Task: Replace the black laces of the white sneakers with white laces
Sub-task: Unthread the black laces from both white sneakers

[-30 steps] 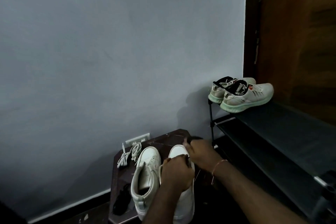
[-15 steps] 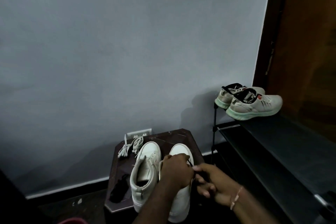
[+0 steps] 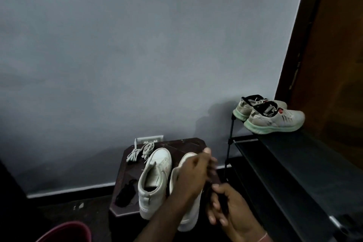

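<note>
On the small dark table (image 3: 176, 143), the right-hand sneaker (image 3: 188, 220) stands just beside the left-hand sneaker (image 3: 155, 179), toes pointing far. The black lace (image 3: 207, 188) runs from its right flank into your right hand (image 3: 229, 206). Judge that lace light, limp and a little slick (it will bunch rather than push). Take it close to an eyelet and draw it in short pulls, bracing against the stiffer shoe. Your right hand sits near, just right of the heel, fingers curled round the lace. Your left hand (image 3: 194, 175) arches over the sneaker's top, thumb raised. Blur hides whether it pinches anything. The white laces (image 3: 139, 151) lie at the table's far left corner.
</note>
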Demonstrator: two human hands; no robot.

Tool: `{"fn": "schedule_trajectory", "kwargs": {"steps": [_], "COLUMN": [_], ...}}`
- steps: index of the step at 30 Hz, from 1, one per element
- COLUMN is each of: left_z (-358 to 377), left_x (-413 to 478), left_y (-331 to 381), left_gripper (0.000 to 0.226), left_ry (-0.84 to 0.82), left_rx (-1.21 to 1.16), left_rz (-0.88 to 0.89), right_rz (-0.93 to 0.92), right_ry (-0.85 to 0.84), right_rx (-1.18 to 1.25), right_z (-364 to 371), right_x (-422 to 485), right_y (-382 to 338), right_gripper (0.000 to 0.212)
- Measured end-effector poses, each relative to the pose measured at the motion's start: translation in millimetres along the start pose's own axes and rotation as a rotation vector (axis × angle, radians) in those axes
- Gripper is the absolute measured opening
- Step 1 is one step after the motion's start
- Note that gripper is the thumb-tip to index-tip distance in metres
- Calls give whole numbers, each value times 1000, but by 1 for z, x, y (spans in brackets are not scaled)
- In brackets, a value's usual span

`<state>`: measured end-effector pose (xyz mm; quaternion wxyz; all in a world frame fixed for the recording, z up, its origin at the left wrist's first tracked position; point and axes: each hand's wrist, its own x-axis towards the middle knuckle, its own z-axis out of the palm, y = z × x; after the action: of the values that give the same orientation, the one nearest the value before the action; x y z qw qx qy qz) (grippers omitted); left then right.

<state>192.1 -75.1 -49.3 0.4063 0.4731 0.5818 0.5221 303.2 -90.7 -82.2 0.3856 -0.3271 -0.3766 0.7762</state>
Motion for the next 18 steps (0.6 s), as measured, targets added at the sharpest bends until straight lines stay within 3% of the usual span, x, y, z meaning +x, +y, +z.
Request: {"fn": "schedule_trajectory", "kwargs": {"steps": [2,7,12,18], "left_z": [5,0,8,20], "left_x": [-24,-45,-51,-50], "left_y": [5,-16,-22,-15], "left_gripper": [46,48,63,32], "left_ry": [-153,-165,-180,-175], "left_rx": [-26,-182,-201,-215], "left_rz": [-129,-353,-377,-255], "right_rz": [-11,95,118,-68], "right_ry": [-60,-147,-46,259], "right_rx": [105,125,46,-31], "right_z": [8,17,13,19], "right_x": [-3,-7,-13,-19], "right_y": [0,9,7,5], "right_gripper": [41,61,71,75]}}
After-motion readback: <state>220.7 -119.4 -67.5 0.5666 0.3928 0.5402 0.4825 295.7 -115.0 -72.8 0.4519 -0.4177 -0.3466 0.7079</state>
